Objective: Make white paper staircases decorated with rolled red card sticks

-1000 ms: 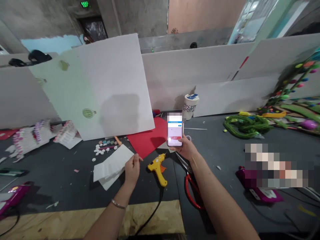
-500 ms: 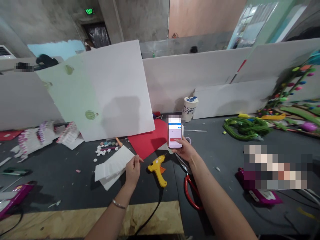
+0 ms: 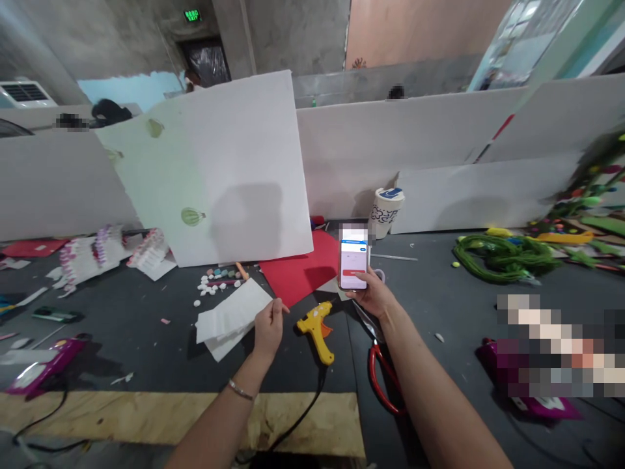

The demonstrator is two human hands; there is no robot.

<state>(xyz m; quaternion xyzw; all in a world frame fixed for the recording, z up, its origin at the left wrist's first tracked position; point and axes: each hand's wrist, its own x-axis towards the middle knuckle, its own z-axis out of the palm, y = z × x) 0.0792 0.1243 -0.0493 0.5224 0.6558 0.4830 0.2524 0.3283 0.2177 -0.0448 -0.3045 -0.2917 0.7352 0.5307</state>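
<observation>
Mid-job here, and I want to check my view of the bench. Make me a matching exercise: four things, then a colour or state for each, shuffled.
Things
1. Phone
2. Glue gun
3. Scissors
4. Lidded cup

Colours and states
A. Red-handled
B. White with a dark blue pattern, standing upright
C. Lit up, held in the right hand
D. Yellow with an orange trigger

Pairs: 1-C, 2-D, 3-A, 4-B

head view | faces forward, down | close above dark tabletop [image 3: 454, 306] | height unclear
</observation>
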